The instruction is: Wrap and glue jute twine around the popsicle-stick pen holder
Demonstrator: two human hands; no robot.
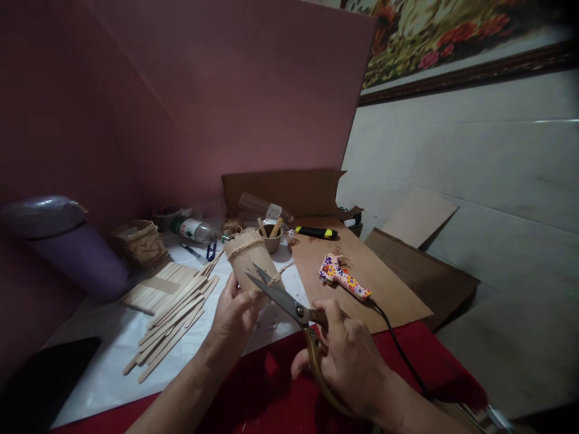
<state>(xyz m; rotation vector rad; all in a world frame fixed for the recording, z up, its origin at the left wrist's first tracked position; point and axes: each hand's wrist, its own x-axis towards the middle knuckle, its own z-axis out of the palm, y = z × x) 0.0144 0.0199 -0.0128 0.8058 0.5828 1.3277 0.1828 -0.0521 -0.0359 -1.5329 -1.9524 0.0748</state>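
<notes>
Tilted in my left hand (236,310) is a cup-shaped holder (248,258) covered in flat wooden sticks, with twine (246,244) round its upper part. A loose end of twine (284,272) sticks out at its right side. My right hand (346,349) is closed on the handles of large scissors (294,307). The blades are parted and lie across the front of the holder, close to the twine end. Whether they touch the twine is unclear.
Wooden sticks (174,322) lie on white paper at the left. A flowered glue gun (344,276) and a yellow-black cutter (315,232) rest on cardboard (384,289). Behind stand a small pot (271,242), a woven basket (142,242) and plastic bottles (192,229).
</notes>
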